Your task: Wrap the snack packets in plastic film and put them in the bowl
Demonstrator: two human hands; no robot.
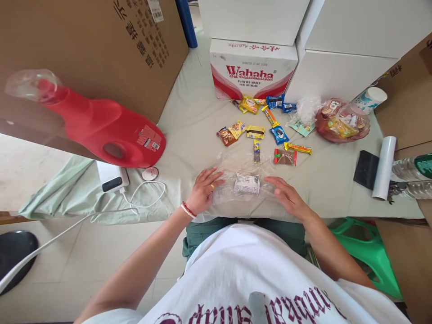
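A clear plastic bag (232, 168) lies flat on the pale green cloth at the table's near edge, with a small white snack packet (247, 183) inside it. My left hand (203, 191) rests flat on the bag's left end, fingers stretched out. My right hand (288, 196) lies flat on the bag's right end, fingers also spread. Beyond the bag, several small snack packets (263, 130) are scattered over the cloth, among them a brown one (285, 157) and a blue one (279, 134).
A red jug (101, 128) lies on its side at the left, beside a white power bank (112, 178) with a cable. A Wahaha box (251, 69) and white boxes stand behind. A pink bowl of snacks (341, 121), a white roll (384, 167) and a green stool (371, 252) are at the right.
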